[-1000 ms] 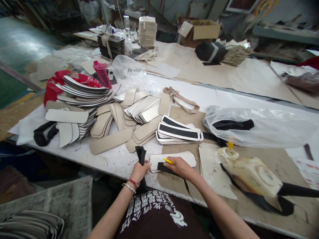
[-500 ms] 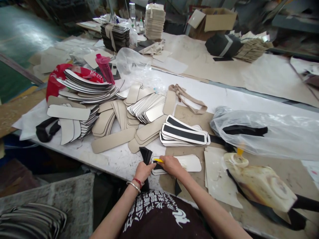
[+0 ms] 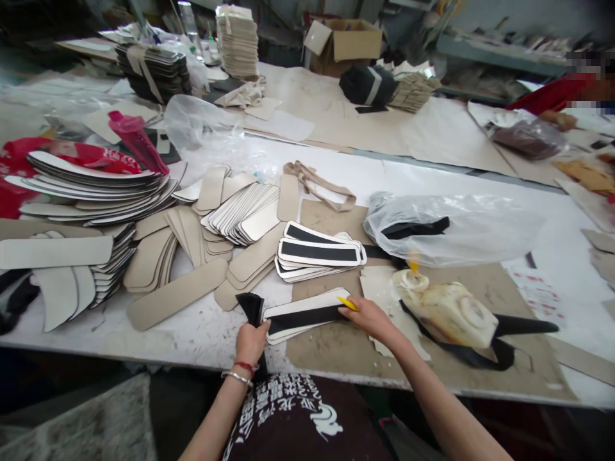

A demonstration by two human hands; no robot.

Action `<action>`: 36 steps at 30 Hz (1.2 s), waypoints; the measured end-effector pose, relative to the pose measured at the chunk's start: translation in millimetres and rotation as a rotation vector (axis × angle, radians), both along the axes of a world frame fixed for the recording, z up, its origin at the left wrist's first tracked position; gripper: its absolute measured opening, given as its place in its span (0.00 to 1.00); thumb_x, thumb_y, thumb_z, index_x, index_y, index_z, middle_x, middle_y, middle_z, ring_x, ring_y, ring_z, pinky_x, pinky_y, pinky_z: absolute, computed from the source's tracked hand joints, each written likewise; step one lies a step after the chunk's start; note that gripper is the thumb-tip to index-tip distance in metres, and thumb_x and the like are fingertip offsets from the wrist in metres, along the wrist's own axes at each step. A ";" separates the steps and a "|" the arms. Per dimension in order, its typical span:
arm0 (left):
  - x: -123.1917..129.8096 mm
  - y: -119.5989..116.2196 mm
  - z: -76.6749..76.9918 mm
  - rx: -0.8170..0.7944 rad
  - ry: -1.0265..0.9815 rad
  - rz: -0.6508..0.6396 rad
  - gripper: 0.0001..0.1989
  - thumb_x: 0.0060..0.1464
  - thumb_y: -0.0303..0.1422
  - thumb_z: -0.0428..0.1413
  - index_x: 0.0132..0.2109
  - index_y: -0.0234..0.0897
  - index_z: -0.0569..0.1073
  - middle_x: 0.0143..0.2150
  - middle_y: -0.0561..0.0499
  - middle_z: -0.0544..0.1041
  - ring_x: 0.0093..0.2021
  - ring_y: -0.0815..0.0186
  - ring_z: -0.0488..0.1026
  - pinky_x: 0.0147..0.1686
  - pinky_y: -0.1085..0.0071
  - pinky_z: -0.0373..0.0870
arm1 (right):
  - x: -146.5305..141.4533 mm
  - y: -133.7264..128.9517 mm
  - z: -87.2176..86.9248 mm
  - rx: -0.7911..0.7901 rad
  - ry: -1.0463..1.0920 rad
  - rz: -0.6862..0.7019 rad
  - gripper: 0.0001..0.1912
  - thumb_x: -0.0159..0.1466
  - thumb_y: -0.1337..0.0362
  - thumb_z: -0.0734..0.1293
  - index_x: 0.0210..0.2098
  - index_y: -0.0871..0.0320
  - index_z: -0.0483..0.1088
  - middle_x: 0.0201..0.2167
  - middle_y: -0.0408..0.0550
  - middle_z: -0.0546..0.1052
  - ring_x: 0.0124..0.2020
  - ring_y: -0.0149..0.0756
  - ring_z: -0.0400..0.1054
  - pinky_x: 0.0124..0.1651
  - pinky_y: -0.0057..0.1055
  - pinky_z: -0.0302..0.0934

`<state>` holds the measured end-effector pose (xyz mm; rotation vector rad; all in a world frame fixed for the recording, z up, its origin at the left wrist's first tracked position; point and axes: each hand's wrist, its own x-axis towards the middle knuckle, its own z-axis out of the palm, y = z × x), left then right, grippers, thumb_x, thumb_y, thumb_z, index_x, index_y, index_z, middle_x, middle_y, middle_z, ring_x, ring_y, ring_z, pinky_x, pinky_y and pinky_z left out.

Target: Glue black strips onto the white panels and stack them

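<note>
A black strip [image 3: 302,318] lies lengthwise along a white rounded panel [image 3: 314,299] near the table's front edge. At the panel's left end my left hand [image 3: 250,342] is closed round a bunch of black strips [image 3: 250,308], its thumb at the strip's end. My right hand [image 3: 368,315] grips a yellow tool [image 3: 348,303] at the panel's right end, fingers over the strip's end. Behind them, a pile of white panels with black strips [image 3: 319,252] rests on brown board.
Beige panels [image 3: 177,294] and white panels [image 3: 240,211] are heaped to the left. A stained container [image 3: 454,314] and a plastic bag [image 3: 485,224] lie to the right. A pink bottle [image 3: 137,141] stands further back. At the far right, a person's hand [image 3: 557,120] shows.
My right hand has moved right along the panel with the yellow tool, and the black strip now covers the panel's length. The view has turned to the right.
</note>
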<state>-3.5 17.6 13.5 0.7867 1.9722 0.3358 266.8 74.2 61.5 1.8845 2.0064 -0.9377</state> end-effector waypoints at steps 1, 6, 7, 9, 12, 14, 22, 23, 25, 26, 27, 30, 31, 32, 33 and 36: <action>0.7 0.4 0.8 -0.005 0.000 -0.003 0.17 0.42 0.42 0.52 0.16 0.34 0.69 0.10 0.48 0.66 0.18 0.61 0.68 0.23 0.68 0.60 | 3.9 1.1 -2.7 0.031 -0.024 -0.045 0.13 0.60 0.56 0.57 0.36 0.57 0.67 0.32 0.49 0.74 0.34 0.36 0.67 0.32 0.26 0.51; 4.2 2.6 2.0 -0.017 0.007 0.023 0.16 0.41 0.43 0.53 0.18 0.34 0.70 0.14 0.46 0.69 0.20 0.60 0.69 0.24 0.68 0.61 | -2.7 2.8 -21.0 0.111 -0.184 -0.168 0.17 0.60 0.52 0.56 0.40 0.56 0.66 0.36 0.51 0.74 0.37 0.39 0.67 0.33 0.28 0.52; 4.6 2.8 1.7 -0.016 0.014 0.022 0.16 0.41 0.43 0.53 0.19 0.34 0.70 0.14 0.46 0.69 0.20 0.60 0.69 0.24 0.68 0.61 | -4.5 2.8 -23.9 0.109 -0.202 -0.179 0.18 0.60 0.51 0.56 0.40 0.56 0.66 0.36 0.51 0.74 0.37 0.39 0.67 0.33 0.28 0.53; 5.3 2.9 1.1 -0.017 0.030 0.011 0.17 0.41 0.44 0.52 0.18 0.34 0.70 0.14 0.45 0.70 0.21 0.59 0.70 0.24 0.68 0.61 | -6.2 3.1 -28.5 0.099 -0.212 -0.188 0.18 0.60 0.51 0.55 0.41 0.55 0.66 0.37 0.51 0.74 0.38 0.39 0.67 0.33 0.28 0.53; 6.6 2.7 1.0 -0.020 0.054 0.000 0.18 0.41 0.45 0.52 0.20 0.33 0.71 0.15 0.44 0.70 0.23 0.57 0.70 0.24 0.67 0.61 | -4.4 4.1 -33.3 0.085 -0.209 -0.192 0.18 0.60 0.51 0.56 0.41 0.55 0.66 0.38 0.51 0.74 0.39 0.39 0.67 0.34 0.29 0.54; 7.8 2.6 1.8 -0.014 0.071 -0.001 0.18 0.42 0.45 0.51 0.23 0.32 0.72 0.15 0.43 0.71 0.24 0.55 0.71 0.25 0.67 0.61 | -2.6 4.7 -36.0 0.084 -0.205 -0.189 0.19 0.60 0.50 0.56 0.41 0.55 0.66 0.38 0.51 0.74 0.39 0.39 0.67 0.34 0.29 0.54; 10.5 0.8 -2.1 -0.010 0.085 0.033 0.21 0.44 0.46 0.50 0.32 0.30 0.73 0.19 0.43 0.72 0.25 0.57 0.71 0.24 0.69 0.61 | -0.1 7.5 -42.9 0.055 -0.196 -0.186 0.19 0.59 0.50 0.56 0.40 0.55 0.67 0.37 0.51 0.74 0.38 0.41 0.67 0.34 0.30 0.55; 10.4 -0.1 -4.2 -0.011 0.091 0.036 0.22 0.44 0.46 0.50 0.33 0.29 0.73 0.19 0.44 0.72 0.25 0.57 0.71 0.24 0.69 0.61 | 0.0 8.0 -43.0 0.043 -0.199 -0.190 0.19 0.59 0.50 0.56 0.40 0.55 0.67 0.37 0.51 0.74 0.38 0.41 0.67 0.34 0.30 0.55; 10.1 -2.4 -8.8 0.002 0.095 0.049 0.22 0.44 0.46 0.50 0.34 0.29 0.73 0.19 0.44 0.72 0.24 0.58 0.71 0.24 0.69 0.61 | 0.3 8.8 -42.7 0.027 -0.196 -0.196 0.19 0.59 0.50 0.56 0.41 0.55 0.67 0.37 0.51 0.74 0.38 0.41 0.67 0.34 0.30 0.54; 9.9 -3.8 -11.2 0.015 0.092 0.059 0.22 0.44 0.46 0.50 0.35 0.29 0.73 0.19 0.45 0.73 0.24 0.59 0.71 0.23 0.69 0.61 | 0.5 9.0 -42.6 0.025 -0.191 -0.197 0.19 0.59 0.50 0.55 0.41 0.55 0.67 0.37 0.51 0.74 0.38 0.41 0.67 0.34 0.30 0.54; 9.7 -5.2 -13.4 0.028 0.087 0.070 0.22 0.44 0.46 0.50 0.35 0.30 0.73 0.20 0.45 0.73 0.24 0.59 0.71 0.23 0.69 0.61 | 0.6 9.2 -42.5 0.026 -0.185 -0.197 0.19 0.59 0.50 0.55 0.41 0.55 0.67 0.37 0.51 0.74 0.38 0.41 0.67 0.34 0.30 0.54; 9.0 -8.9 -18.7 0.073 0.075 0.089 0.22 0.43 0.46 0.51 0.36 0.31 0.73 0.21 0.45 0.73 0.24 0.60 0.70 0.23 0.70 0.61 | 0.9 9.1 -42.5 0.040 -0.166 -0.191 0.19 0.59 0.50 0.55 0.40 0.55 0.67 0.36 0.51 0.74 0.38 0.41 0.68 0.33 0.30 0.54; 8.8 -9.5 -19.7 0.090 0.079 0.092 0.22 0.43 0.46 0.51 0.37 0.31 0.73 0.21 0.46 0.74 0.24 0.61 0.71 0.24 0.70 0.61 | 1.0 9.0 -42.6 0.041 -0.163 -0.190 0.19 0.59 0.50 0.55 0.40 0.55 0.67 0.36 0.51 0.74 0.37 0.42 0.68 0.33 0.30 0.54; 8.8 -9.8 -20.4 0.105 0.085 0.095 0.22 0.43 0.46 0.52 0.37 0.31 0.73 0.22 0.46 0.74 0.25 0.61 0.71 0.24 0.70 0.61 | 0.9 9.0 -42.7 0.040 -0.163 -0.191 0.19 0.59 0.50 0.55 0.40 0.55 0.67 0.36 0.51 0.74 0.37 0.42 0.68 0.32 0.30 0.54; 8.9 -9.5 -20.6 0.119 0.093 0.094 0.21 0.43 0.45 0.52 0.38 0.32 0.73 0.23 0.46 0.74 0.25 0.61 0.71 0.25 0.70 0.62 | 0.9 8.9 -42.7 0.041 -0.164 -0.192 0.19 0.59 0.50 0.55 0.39 0.55 0.67 0.36 0.51 0.74 0.37 0.42 0.68 0.32 0.30 0.54; 10.3 -6.9 -18.3 0.154 0.124 0.094 0.20 0.43 0.42 0.53 0.41 0.34 0.72 0.27 0.46 0.76 0.28 0.61 0.71 0.27 0.70 0.63 | 0.6 9.1 -42.1 0.050 -0.158 -0.195 0.18 0.59 0.50 0.56 0.38 0.55 0.67 0.35 0.50 0.74 0.37 0.41 0.68 0.32 0.29 0.54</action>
